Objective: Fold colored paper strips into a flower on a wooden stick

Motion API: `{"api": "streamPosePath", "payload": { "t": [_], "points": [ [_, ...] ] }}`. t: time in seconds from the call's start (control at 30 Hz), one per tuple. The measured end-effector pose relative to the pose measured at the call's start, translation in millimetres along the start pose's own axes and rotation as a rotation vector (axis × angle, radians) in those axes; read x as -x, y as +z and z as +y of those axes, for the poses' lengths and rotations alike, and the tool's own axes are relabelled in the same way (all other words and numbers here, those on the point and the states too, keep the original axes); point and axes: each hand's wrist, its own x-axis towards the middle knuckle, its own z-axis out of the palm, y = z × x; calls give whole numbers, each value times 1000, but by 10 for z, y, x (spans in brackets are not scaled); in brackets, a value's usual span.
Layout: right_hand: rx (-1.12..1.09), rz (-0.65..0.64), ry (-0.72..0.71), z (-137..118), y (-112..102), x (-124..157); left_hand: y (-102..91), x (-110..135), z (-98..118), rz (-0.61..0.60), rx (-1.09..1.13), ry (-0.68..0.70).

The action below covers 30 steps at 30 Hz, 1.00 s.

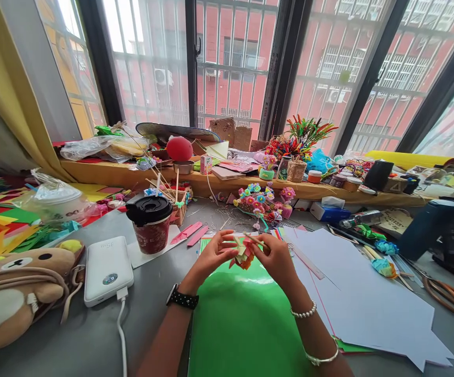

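Above a glossy green sheet, both hands meet around a small paper flower in yellow, pink and orange. My left hand has its fingers curved about the flower's left side, thumb against it. From the right, my right hand pinches a thin stick that reaches the flower's top. The fingertips cover part of the flower, so its exact shape is hard to make out. Strips of folded pink paper lie left of the hands, and white sheets lie to the right.
A lidded dark red cup and a white power bank with a cable stand left, beside a plush bear. Crocheted-looking flowers sit behind the hands. A dark blue bottle is at right. The windowsill is crowded with craft supplies.
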Motion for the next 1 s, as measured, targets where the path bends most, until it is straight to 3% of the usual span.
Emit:
{"api": "streamPosePath", "payload": {
  "t": [0.13, 0.4, 0.53, 0.8, 1.0],
  "points": [
    [-18, 50, 46, -12, 24, -5, 40, 6, -17, -31, 19, -85],
    [-67, -123, -90, 40, -9, -12, 97, 78, 50, -2, -105, -44],
    [-38, -160, -74, 43, -35, -28, 116, 77, 34, 10, -198, -4],
    [49, -116, -12, 28, 16, -16, 136, 81, 29, -8, -221, 24],
    [87, -89, 22, -23, 77, 6, 142, 69, 2, 57, -294, 42]
  ]
}}
